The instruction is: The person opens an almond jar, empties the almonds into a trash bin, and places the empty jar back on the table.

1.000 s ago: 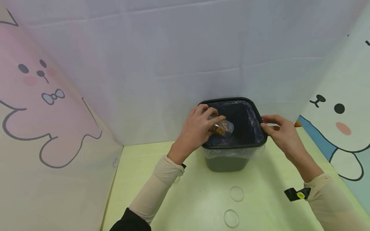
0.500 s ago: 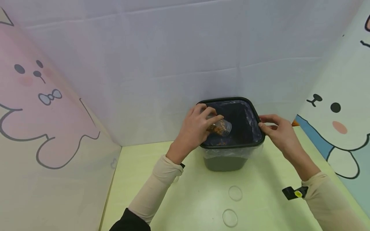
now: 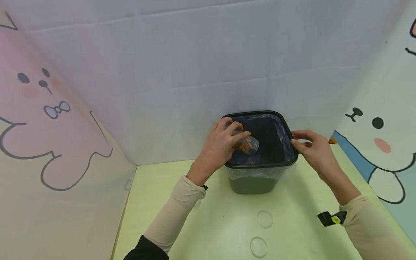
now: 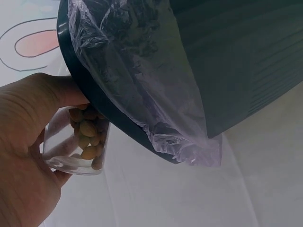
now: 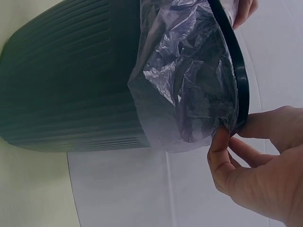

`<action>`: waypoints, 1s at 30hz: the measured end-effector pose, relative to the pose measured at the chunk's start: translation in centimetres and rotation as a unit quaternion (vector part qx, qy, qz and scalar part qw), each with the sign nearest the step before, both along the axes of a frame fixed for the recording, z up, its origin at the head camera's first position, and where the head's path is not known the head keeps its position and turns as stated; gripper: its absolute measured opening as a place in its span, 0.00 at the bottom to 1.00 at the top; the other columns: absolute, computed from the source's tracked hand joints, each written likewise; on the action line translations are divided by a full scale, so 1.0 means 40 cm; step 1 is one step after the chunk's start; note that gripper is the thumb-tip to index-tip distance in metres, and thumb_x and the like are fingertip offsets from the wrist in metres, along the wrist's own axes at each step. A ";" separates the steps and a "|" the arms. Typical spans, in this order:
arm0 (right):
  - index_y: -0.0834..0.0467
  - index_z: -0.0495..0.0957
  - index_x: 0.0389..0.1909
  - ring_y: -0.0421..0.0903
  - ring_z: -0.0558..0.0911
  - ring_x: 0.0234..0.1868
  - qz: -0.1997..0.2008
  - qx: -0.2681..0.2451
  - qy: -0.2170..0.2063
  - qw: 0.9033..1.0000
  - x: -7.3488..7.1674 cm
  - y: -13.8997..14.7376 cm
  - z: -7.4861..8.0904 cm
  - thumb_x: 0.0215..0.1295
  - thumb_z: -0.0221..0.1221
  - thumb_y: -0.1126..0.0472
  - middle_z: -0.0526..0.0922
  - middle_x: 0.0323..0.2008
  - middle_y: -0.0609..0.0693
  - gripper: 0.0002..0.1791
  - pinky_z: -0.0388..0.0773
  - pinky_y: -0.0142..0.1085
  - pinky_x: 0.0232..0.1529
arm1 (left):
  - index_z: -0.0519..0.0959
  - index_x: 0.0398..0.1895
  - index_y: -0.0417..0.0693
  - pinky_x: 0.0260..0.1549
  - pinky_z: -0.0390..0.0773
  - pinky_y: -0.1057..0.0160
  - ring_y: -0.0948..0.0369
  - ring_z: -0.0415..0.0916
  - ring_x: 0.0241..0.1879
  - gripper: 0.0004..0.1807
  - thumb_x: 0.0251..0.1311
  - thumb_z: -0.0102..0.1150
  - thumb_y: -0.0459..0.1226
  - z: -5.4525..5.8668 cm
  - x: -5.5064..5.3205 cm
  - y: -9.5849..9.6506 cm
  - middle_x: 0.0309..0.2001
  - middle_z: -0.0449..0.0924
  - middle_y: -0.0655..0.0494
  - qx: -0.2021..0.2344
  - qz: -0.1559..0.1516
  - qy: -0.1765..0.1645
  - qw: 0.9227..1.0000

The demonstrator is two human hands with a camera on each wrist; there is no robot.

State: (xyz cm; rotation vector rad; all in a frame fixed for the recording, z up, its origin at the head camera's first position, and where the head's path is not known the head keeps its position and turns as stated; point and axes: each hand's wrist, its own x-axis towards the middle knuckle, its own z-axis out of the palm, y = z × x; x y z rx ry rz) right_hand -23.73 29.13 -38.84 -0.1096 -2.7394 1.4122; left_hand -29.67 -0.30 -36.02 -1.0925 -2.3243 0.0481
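Note:
A dark green trash can (image 3: 253,185) with a black rim stands on the table, lined with a thin clear bag (image 5: 184,75) that folds over its outside. My left hand (image 3: 217,145) grips a clear jar (image 3: 251,145) and holds it tilted over the can's opening, its mouth pointing right and inward. Brown nut-like pieces (image 4: 88,128) lie inside the jar; the left wrist view shows its base sticking out past the rim. On the opposite side, my right hand (image 3: 313,150) pinches the rim (image 5: 242,87) and bag edge between thumb and fingers.
Two thin clear rings (image 3: 258,247) lie on the pale green table (image 3: 169,180) in front of the can. A white cloth backdrop (image 3: 175,90) rises close behind it. Printed cartoon panels (image 3: 380,144) stand at both sides.
The head view shifts slightly. Both hands keep their places, the left with the tilted jar over the can and the right at the rim.

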 end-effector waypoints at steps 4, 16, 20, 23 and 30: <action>0.55 0.68 0.70 0.27 0.73 0.44 0.000 0.003 0.000 1.000 0.002 0.002 -0.004 0.75 0.49 0.45 0.71 0.65 0.60 0.28 0.74 0.25 0.41 | 0.79 0.59 0.68 0.63 0.70 0.52 0.53 0.66 0.59 0.27 0.57 0.65 0.34 -0.005 -0.002 0.001 0.56 0.76 0.60 0.000 -0.004 0.005 1.000; 0.55 0.68 0.69 0.24 0.74 0.42 -0.003 0.002 0.000 1.000 0.001 0.001 -0.007 0.75 0.49 0.45 0.71 0.65 0.60 0.28 0.75 0.31 0.45 | 0.80 0.58 0.67 0.60 0.72 0.52 0.52 0.66 0.60 0.25 0.62 0.58 0.30 -0.002 -0.006 0.003 0.55 0.76 0.59 0.009 -0.011 0.012 1.000; 0.55 0.68 0.69 0.39 0.78 0.50 0.000 0.004 0.001 1.000 0.000 -0.001 -0.004 0.75 0.49 0.45 0.71 0.65 0.60 0.28 0.76 0.36 0.47 | 0.80 0.58 0.67 0.60 0.72 0.53 0.52 0.66 0.60 0.24 0.62 0.59 0.31 0.004 -0.004 0.003 0.55 0.76 0.59 0.007 -0.008 0.014 1.000; 0.55 0.68 0.69 0.41 0.78 0.51 0.002 0.004 0.001 1.000 0.000 -0.001 -0.003 0.75 0.49 0.45 0.71 0.64 0.60 0.28 0.76 0.37 0.47 | 0.81 0.57 0.67 0.62 0.71 0.53 0.52 0.67 0.59 0.24 0.61 0.61 0.32 0.003 -0.004 0.004 0.55 0.77 0.60 0.006 -0.008 0.018 1.000; 0.55 0.68 0.69 0.25 0.73 0.42 0.000 0.004 0.002 1.000 0.001 -0.001 -0.003 0.75 0.49 0.46 0.71 0.65 0.60 0.28 0.76 0.37 0.48 | 0.81 0.57 0.67 0.65 0.69 0.53 0.53 0.68 0.59 0.23 0.62 0.61 0.32 0.003 -0.002 0.010 0.54 0.77 0.60 0.005 -0.010 0.024 1.000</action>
